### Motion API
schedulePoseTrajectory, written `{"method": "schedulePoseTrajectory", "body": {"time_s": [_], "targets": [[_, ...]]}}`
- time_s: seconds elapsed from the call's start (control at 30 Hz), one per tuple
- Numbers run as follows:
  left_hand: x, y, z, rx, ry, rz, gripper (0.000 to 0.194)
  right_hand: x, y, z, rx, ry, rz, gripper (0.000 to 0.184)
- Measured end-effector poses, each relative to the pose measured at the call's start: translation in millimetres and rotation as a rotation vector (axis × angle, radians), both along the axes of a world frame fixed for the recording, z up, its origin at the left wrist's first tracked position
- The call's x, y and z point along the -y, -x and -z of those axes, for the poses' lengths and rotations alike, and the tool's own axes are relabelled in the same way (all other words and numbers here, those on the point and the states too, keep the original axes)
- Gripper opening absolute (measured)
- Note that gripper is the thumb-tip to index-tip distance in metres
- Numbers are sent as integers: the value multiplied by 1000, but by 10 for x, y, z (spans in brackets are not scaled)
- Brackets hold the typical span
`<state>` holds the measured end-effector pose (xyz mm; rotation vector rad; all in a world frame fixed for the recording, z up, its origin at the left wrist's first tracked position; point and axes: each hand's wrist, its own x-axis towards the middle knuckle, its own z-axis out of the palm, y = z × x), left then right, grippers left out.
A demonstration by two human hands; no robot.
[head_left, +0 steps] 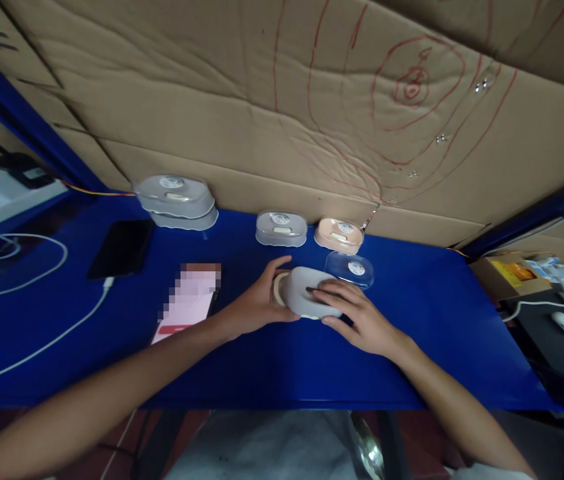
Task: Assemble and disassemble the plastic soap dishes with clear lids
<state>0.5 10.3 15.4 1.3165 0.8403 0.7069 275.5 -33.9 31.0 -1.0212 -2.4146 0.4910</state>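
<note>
Above the front middle of the blue table, I hold a grey oval plastic box (298,291) between both hands. A cream part shows at its left end, and a dark slot shows on its upper face. My left hand (261,293) wraps that left end, with one digit stretched upward. My right hand (355,310) grips the right end, its fingers lying across the face near the slot. Just behind the box lies a clear oval lid (345,267) with a round sticker. Farther back stand a lidded grey box (267,235) and a lidded peach box (352,241).
Stacked lidded grey boxes (187,213) stand at the back left. A lit phone (189,297) and a dark phone (122,248) on a white cable (77,340) lie left on the blue table (442,320). A cardboard wall (202,87) rises behind.
</note>
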Motion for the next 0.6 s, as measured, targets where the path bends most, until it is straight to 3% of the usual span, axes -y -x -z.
{"method": "schedulePoseTrajectory", "body": {"time_s": [0.2, 0.37, 0.47, 0.6], "targets": [[8, 2, -46, 111, 71, 32, 121, -14, 85, 146, 144, -102, 14, 56], [24, 0, -95, 126, 137, 56, 116, 14, 110, 146, 193, -150, -28, 56], [7, -11, -100, 177, 207, 4, 98, 27, 159, 146, 236, -138, -26, 56], [-46, -30, -96, 228, 422, -204, 67, -116, 12, 203, 248, -110, 4, 62]]}}
